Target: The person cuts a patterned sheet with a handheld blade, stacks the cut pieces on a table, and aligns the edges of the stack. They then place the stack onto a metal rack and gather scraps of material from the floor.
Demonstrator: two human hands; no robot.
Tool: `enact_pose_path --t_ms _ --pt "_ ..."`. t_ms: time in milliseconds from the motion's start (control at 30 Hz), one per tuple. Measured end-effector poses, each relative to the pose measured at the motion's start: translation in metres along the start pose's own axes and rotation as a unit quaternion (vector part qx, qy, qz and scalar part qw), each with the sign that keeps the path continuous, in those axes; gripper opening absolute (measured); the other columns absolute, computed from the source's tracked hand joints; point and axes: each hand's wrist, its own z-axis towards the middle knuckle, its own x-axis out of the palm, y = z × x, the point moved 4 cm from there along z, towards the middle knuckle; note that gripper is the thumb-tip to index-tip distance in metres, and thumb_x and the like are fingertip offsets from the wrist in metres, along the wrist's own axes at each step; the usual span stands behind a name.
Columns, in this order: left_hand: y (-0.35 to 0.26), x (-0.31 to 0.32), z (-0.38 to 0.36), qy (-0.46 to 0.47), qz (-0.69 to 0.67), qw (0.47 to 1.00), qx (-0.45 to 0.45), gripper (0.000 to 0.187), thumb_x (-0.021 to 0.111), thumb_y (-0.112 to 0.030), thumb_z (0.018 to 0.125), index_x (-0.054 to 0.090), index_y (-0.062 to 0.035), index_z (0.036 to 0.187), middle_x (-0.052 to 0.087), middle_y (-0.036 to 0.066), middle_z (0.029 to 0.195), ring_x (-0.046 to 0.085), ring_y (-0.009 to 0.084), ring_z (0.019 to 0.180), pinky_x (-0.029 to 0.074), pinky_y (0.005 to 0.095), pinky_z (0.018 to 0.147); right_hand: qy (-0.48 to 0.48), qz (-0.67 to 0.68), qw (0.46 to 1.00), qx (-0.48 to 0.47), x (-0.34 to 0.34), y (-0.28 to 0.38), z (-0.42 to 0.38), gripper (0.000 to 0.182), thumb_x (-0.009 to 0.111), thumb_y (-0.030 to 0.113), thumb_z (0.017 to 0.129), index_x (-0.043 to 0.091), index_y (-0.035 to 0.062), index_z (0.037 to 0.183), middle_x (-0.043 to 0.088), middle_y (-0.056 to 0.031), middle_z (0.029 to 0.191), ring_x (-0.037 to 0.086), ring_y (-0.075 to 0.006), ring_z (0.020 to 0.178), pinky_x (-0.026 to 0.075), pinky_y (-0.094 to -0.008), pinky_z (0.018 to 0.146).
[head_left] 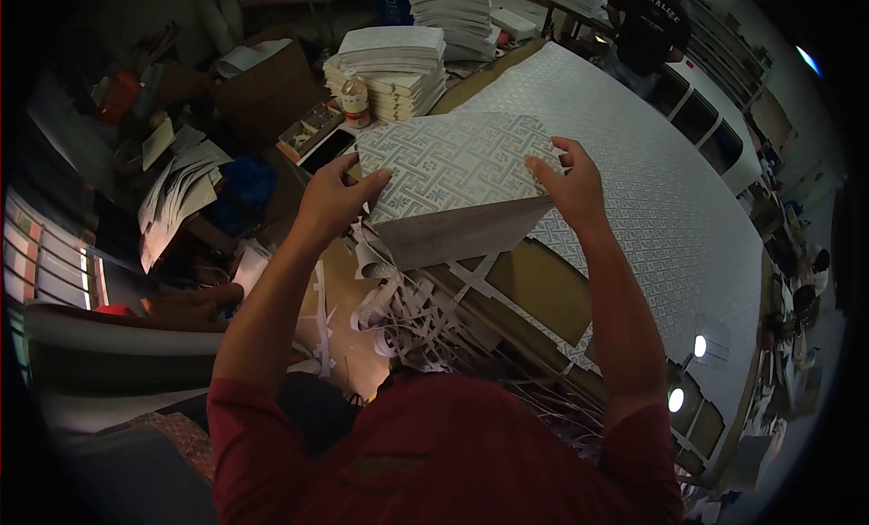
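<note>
In front of me at the table's near edge is a thick stack of patterned sheets (pixel 453 167). Its top bears a grey-and-cream interlocking line pattern, and a plain greyish side (pixel 466 233) faces me. My left hand (pixel 344 192) is at the stack's left end, thumb and fingers apart. At the right end, my right hand (pixel 572 183) has its thumb by the top edge and its fingers loosely curved and apart. Whether either palm presses the stack's ends cannot be seen.
A long patterned sheet (pixel 625 181) covers the table. Piles of pale sheets (pixel 389 68), a bottle (pixel 356 101) and a small box (pixel 310 132) stand behind. Cut strips (pixel 416 317) hang below the near edge. A person in a dark shirt (pixel 647 27) stands at the far side.
</note>
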Motion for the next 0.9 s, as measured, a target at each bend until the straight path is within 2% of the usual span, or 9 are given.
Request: enact_pose_path --t_ms 167,400,500,567,600,667,700,767,900 --pt "0.002 -0.003 0.008 -0.038 0.045 0.996 0.068 0.088 0.078 -0.046 0.075 0.047 0.01 0.135 0.067 0.013 0.082 0.064 0.0162 0.071 0.05 0.0291 0.065 -0.015 0.051 0.999 0.0 0.005 -0.014 -0.001 0.061 0.078 0.036 0.079 0.058 0.0011 0.124 0.063 -0.0173 0.104 0.062 -0.0223 0.089 0.051 -0.0339 0.075" --pt "0.003 -0.001 0.005 -0.033 0.039 0.997 0.05 0.089 0.078 -0.047 0.075 0.046 0.0063 0.138 0.065 0.011 0.08 0.064 0.0169 0.073 0.05 0.029 0.066 -0.035 0.044 0.998 0.004 0.005 -0.009 -0.005 0.059 0.077 0.035 0.08 0.058 0.001 0.123 0.062 -0.0152 0.103 0.06 -0.0204 0.089 0.051 -0.033 0.076" --pt "0.006 0.003 0.002 -0.019 0.043 0.999 0.012 0.088 0.079 -0.045 0.076 0.044 0.0038 0.14 0.064 0.011 0.089 0.063 0.0171 0.078 0.05 0.029 0.068 -0.038 0.053 0.998 -0.001 0.012 -0.017 -0.003 0.057 0.075 0.034 0.082 0.058 -0.0004 0.124 0.062 -0.0159 0.107 0.06 -0.0218 0.096 0.05 -0.033 0.082" --pt "0.005 0.004 0.002 -0.083 -0.008 0.992 0.091 0.088 0.078 -0.042 0.078 0.04 0.0021 0.143 0.059 0.013 0.105 0.062 0.0175 0.084 0.051 0.0293 0.069 -0.047 0.066 0.997 -0.007 0.014 -0.022 -0.003 0.056 0.074 0.033 0.084 0.057 -0.0014 0.125 0.061 -0.0165 0.111 0.059 -0.0228 0.1 0.049 -0.0331 0.086" --pt "0.002 0.008 0.001 -0.08 -0.057 0.991 0.096 0.078 0.073 -0.035 0.086 0.036 0.001 0.144 0.052 0.016 0.122 0.059 0.0185 0.098 0.05 0.0294 0.08 -0.051 0.138 0.989 -0.012 0.018 -0.019 -0.006 0.053 0.069 0.032 0.089 0.056 -0.0018 0.127 0.06 -0.0168 0.116 0.058 -0.0233 0.105 0.047 -0.0325 0.091" --pt "0.013 0.014 0.02 -0.098 -0.213 0.962 0.141 0.064 0.061 -0.031 0.096 0.035 0.0006 0.145 0.048 0.015 0.131 0.053 0.0195 0.112 0.045 0.0309 0.093 -0.053 0.262 0.964 0.0 0.02 -0.016 -0.008 0.053 0.048 0.038 0.103 0.05 -0.0049 0.134 0.056 -0.0197 0.13 0.054 -0.0249 0.12 0.039 -0.031 0.104" --pt "0.02 0.018 0.031 -0.064 -0.291 0.95 0.094 0.055 0.047 -0.034 0.103 0.036 -0.0007 0.145 0.047 0.013 0.136 0.048 0.0202 0.121 0.038 0.0333 0.105 -0.065 0.257 0.964 0.003 0.019 -0.018 -0.008 0.053 0.048 0.038 0.103 0.05 -0.0049 0.134 0.056 -0.0197 0.13 0.054 -0.0249 0.12 0.039 -0.031 0.104" --pt "0.026 0.025 0.048 -0.038 -0.346 0.931 0.107 0.061 0.043 -0.042 0.103 0.033 -0.0005 0.146 0.045 0.015 0.14 0.048 0.0225 0.123 0.039 0.0346 0.105 -0.064 0.384 0.921 0.032 0.022 -0.029 -0.007 0.067 0.034 0.05 0.104 0.046 -0.0049 0.139 0.049 -0.0193 0.14 0.045 -0.0224 0.13 0.032 -0.0312 0.11" --pt "0.013 0.037 0.051 -0.002 -0.432 0.899 0.074 0.066 0.036 -0.052 0.103 0.038 -0.0002 0.143 0.049 0.017 0.137 0.054 0.0245 0.12 0.045 0.0359 0.102 -0.061 0.338 0.939 0.028 0.027 -0.031 -0.01 0.073 0.03 0.056 0.103 0.047 -0.0064 0.138 0.05 -0.0213 0.139 0.047 -0.0231 0.129 0.031 -0.0308 0.11"
